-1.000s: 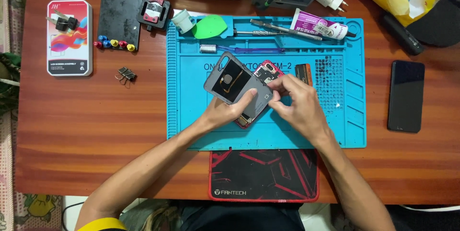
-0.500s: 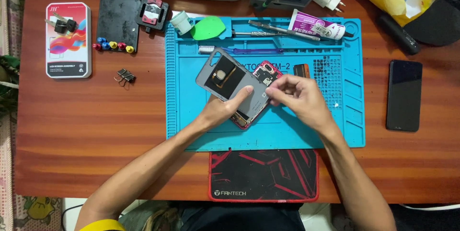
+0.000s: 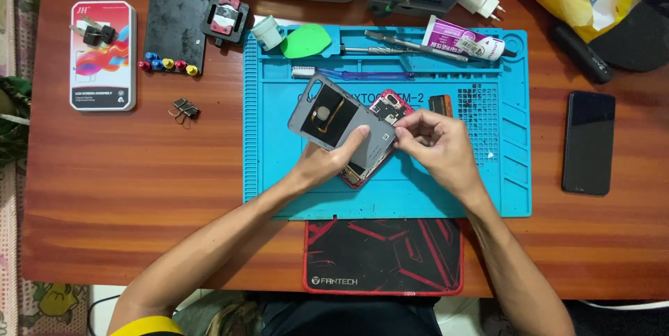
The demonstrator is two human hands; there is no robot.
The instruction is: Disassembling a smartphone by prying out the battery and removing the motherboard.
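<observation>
On the worktop (image 3: 139, 190) lies the blue mat (image 3: 502, 190), keeping the parts together. My left hand (image 3: 327, 162) holds the grey back cover (image 3: 334, 121) tilted up over the red phone (image 3: 380, 137). My right hand (image 3: 439, 148) has its fingers (image 3: 408, 127) pinched narrow at the cover's edge, steadying it.

- Two hands: left hand (image 3: 322, 163), right hand (image 3: 435, 146)
- One grey back cover (image 3: 336, 120)
- One opened red phone (image 3: 380, 123)
- One black phone (image 3: 589, 142) (lying apart)
- One blue mat (image 3: 279, 169)
</observation>
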